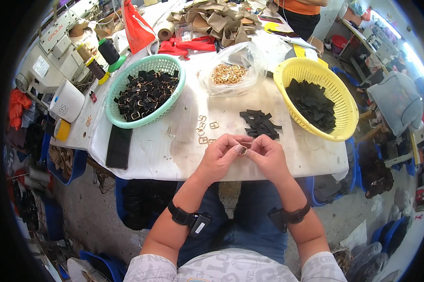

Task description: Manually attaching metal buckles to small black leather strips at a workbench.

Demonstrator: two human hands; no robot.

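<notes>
Pinching a small gold-and-dark piece (243, 150) between them, the left hand (220, 154) and right hand (271, 158) meet over the bench's (174, 162) near edge, fingertips closed on it, probably for steadiness. Gold rings (201, 125) and black strips (260, 124) lie just beyond, seemingly for short reaches. Green basket (170, 102) and yellow basket (347, 113) flank them toward the left and right edges. The white surface is stained; the workshop around is crowded.

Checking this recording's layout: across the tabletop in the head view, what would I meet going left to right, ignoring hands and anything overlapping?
Green basket → loose gold-coloured buckles → pile of black strips → yellow basket.
</notes>
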